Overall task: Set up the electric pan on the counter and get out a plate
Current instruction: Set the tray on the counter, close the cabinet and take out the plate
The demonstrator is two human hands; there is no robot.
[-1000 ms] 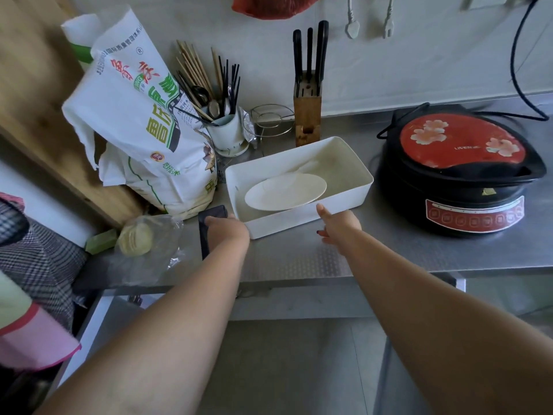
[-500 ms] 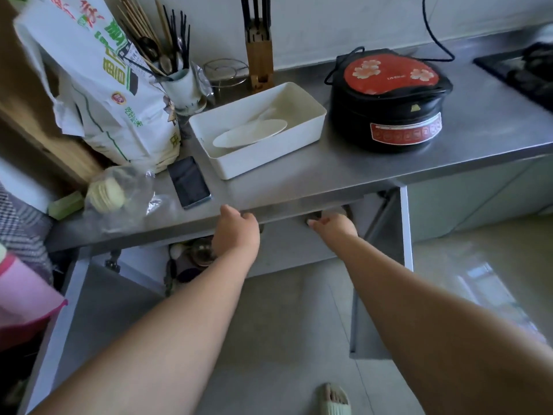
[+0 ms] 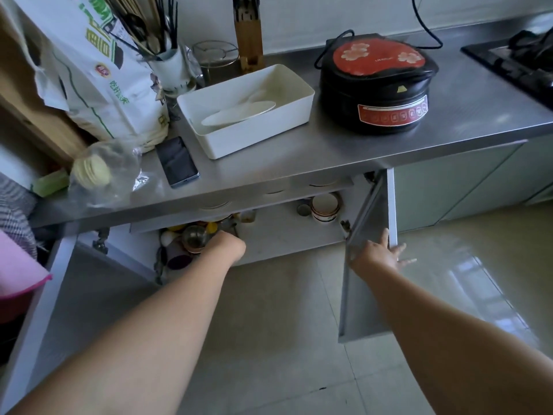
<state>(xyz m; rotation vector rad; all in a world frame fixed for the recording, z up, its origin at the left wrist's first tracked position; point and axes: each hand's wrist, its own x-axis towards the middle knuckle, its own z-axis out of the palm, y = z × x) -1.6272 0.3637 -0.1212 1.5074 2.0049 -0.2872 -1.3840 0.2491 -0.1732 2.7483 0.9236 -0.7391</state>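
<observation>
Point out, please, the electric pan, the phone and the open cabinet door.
electric pan [image 3: 377, 53]: head view, on its red flowered lid.
phone [image 3: 176, 160]: head view, middle of its dark screen.
cabinet door [image 3: 360, 301]: head view, its inner face below the right hand.

The electric pan sits upright on the steel table, toward its right part, just beside the white bin. It is round and black, its lid shut, with a red panel on top bearing pale flower prints and a red control strip across its front. A black cord runs from its back up the wall. A pale oval plate lies tilted inside the white bin, one edge propped on the bin's floor. Below the table, in the open cabinet, the rims of more white plates show on a shelf, mostly hidden by the table's edge.
</observation>
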